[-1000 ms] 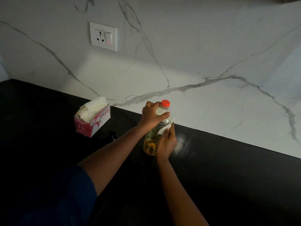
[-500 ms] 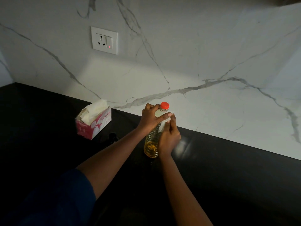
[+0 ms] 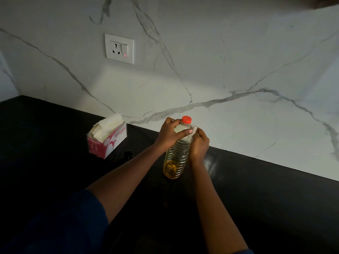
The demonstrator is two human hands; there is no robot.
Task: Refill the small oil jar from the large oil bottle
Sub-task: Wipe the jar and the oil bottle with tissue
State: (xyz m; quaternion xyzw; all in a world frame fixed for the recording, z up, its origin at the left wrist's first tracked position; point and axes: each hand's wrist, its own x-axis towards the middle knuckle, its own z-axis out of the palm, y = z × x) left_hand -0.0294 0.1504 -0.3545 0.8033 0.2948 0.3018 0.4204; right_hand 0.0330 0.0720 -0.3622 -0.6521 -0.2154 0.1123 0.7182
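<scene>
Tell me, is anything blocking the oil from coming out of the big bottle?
Yes: the orange cap sits on top of the bottle. The left hand grips the bottle; the right hand holds a tissue against it.

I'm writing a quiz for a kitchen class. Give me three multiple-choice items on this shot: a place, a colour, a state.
1. Where is the tissue box relative to the oil bottle? A to its left B to its right C on top of it
2. What colour is the bottle's cap? A blue B red C green
3. How is the bottle? A lying open B upright, capped C tipped, pouring
Key: 1 A, the box sits left of it on the counter; 2 B, the cap shows red; 3 B, it stands capped, the left hand gripping its shoulder, the right hand holding a tissue to it.
</scene>
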